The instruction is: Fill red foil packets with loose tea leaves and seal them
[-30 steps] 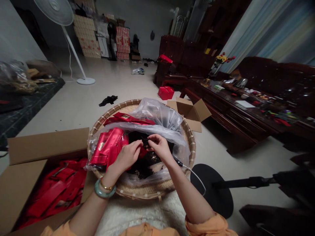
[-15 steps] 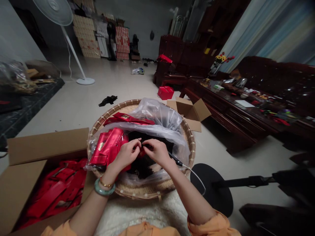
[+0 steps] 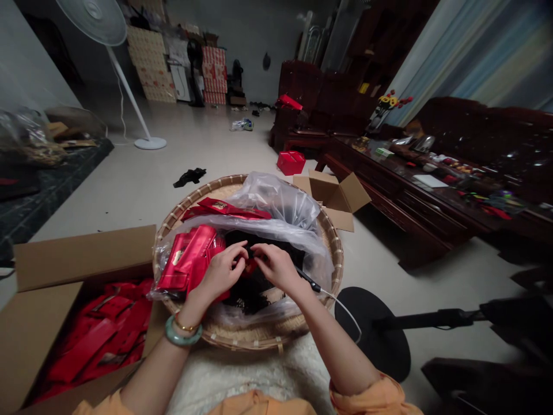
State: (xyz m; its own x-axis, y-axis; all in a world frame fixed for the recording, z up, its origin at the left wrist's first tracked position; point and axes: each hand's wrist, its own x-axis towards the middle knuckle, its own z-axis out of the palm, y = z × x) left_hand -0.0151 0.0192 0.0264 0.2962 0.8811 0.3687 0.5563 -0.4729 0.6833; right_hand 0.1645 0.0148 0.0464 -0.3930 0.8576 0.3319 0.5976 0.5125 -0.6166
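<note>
Over a round woven bamboo basket (image 3: 242, 341), my left hand (image 3: 225, 268) and my right hand (image 3: 275, 265) meet, thumbs and forefingers pinched close together. Whatever small dark thing is between the fingertips is too dim to make out; a bit of red shows just beneath. Below the hands lies a heap of black material (image 3: 249, 297) inside a clear plastic bag (image 3: 280, 199). Shiny red packets (image 3: 188, 259) are stacked left of my left hand, and more red packets (image 3: 233, 211) lie behind. A black-handled tool with a white cord (image 3: 311, 282) rests beside my right wrist.
An open carton of red packets (image 3: 95, 334) stands at the left, and another open carton (image 3: 334, 193) sits behind the basket. A black round stand base (image 3: 374, 331) is close on the right. Farther off are a white fan (image 3: 149, 142) and a dark wooden table (image 3: 389, 178).
My right fingertips have shifted slightly to the right, leaving a slightly wider gap from the left ones. Everything else stays in place.
</note>
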